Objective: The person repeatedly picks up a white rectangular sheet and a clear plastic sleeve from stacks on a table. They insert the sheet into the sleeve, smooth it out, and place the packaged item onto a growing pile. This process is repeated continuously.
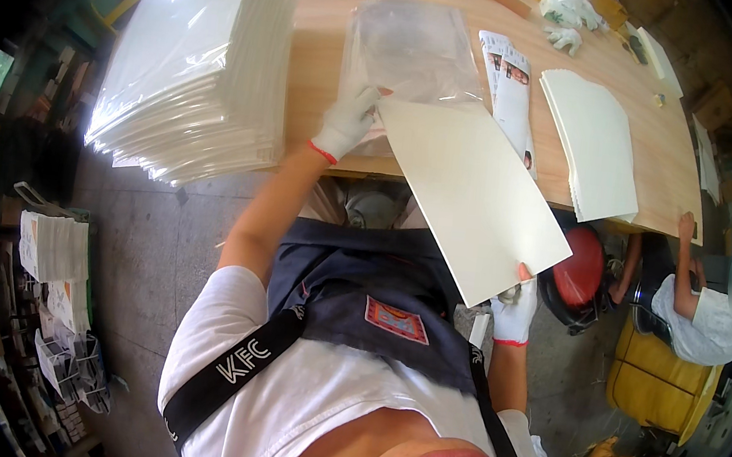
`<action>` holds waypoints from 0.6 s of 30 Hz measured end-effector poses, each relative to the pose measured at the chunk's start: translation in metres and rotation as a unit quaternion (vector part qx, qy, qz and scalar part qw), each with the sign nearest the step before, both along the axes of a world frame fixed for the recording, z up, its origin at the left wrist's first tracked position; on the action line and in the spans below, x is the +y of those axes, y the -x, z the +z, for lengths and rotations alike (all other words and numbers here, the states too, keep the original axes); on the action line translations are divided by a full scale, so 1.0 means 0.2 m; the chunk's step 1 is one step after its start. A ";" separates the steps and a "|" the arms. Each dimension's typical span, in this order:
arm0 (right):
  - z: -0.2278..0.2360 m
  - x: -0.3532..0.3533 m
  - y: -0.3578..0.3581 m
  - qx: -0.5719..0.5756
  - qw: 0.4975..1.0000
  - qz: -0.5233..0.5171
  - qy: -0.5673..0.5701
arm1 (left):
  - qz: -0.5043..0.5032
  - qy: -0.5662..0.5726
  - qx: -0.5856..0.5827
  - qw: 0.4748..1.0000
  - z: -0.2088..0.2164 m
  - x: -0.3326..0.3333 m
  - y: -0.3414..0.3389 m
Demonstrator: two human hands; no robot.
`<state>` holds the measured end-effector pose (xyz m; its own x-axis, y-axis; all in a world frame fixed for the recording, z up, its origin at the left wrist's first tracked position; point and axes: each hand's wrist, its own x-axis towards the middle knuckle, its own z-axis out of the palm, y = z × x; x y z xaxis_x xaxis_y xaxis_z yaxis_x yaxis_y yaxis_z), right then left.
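A blank white board (pixel 468 190) slants from the table's front edge towards my body. My right hand (pixel 513 311), in a white glove with a red cuff and bare fingertips, grips its near right end, thumb on top. My left hand (pixel 350 122), gloved the same way, is closed in a pinch at the board's far left corner, over clear plastic bags (pixel 413 51) lying flat on the table. Whether it pinches the board, a bag or both is hidden. The board's far edge overlaps the bags' near part.
A tall stack of plastic-wrapped boards (pixel 199 77) stands at left. Right of the bags lie folded printed sheets (pixel 511 83) and a pile of white boards (pixel 589 140). White gloves (pixel 571 18) lie at the far right. A red-seated stool (pixel 578 267) and another person (pixel 700 317) are at right.
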<state>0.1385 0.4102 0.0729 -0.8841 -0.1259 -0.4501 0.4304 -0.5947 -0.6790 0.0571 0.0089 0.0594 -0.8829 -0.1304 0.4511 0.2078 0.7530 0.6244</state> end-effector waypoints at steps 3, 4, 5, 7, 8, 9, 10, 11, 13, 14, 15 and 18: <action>0.04 -0.02 -0.03 -0.023 0.999 0.003 0.037 | 0.056 -0.027 0.044 0.997 -0.04 0.07 -0.06; 0.03 -0.02 -0.04 -0.019 0.999 0.005 0.042 | 0.060 -0.051 0.074 0.994 -0.07 0.11 -0.10; 0.03 -0.03 -0.05 -0.006 0.999 0.014 0.041 | 0.063 -0.075 0.104 0.990 -0.11 0.16 -0.11; 0.10 -0.07 -0.07 0.027 0.998 0.042 0.033 | 0.095 -0.379 0.186 0.902 -0.20 0.29 -0.08; 0.14 -0.11 -0.09 0.046 0.997 0.058 0.025 | 0.136 -0.473 0.214 0.844 -0.18 0.40 -0.04; 0.15 -0.12 -0.10 0.048 0.997 0.052 0.011 | 0.175 -0.556 0.256 0.771 -0.15 0.50 0.00; 0.16 -0.14 -0.11 0.051 0.998 0.047 -0.003 | 0.138 -0.649 0.221 0.715 -0.13 0.55 0.03; 0.16 -0.15 -0.12 0.053 0.998 0.041 -0.017 | 0.085 -0.736 0.148 0.655 -0.12 0.58 0.06; 0.22 -0.19 -0.12 0.044 0.998 0.039 -0.014 | 0.000 -0.817 0.043 0.575 -0.13 0.59 0.12; 0.23 -0.20 -0.12 0.040 0.998 0.038 -0.012 | -0.019 -0.831 0.014 0.555 -0.15 0.60 0.13; 0.22 -0.18 -0.12 0.052 0.996 0.068 0.015 | -0.023 -0.835 -0.006 0.550 -0.18 0.62 0.14; 0.09 -0.15 -0.10 0.046 0.985 0.158 0.046 | -0.001 -0.824 -0.052 0.563 -0.30 0.74 0.06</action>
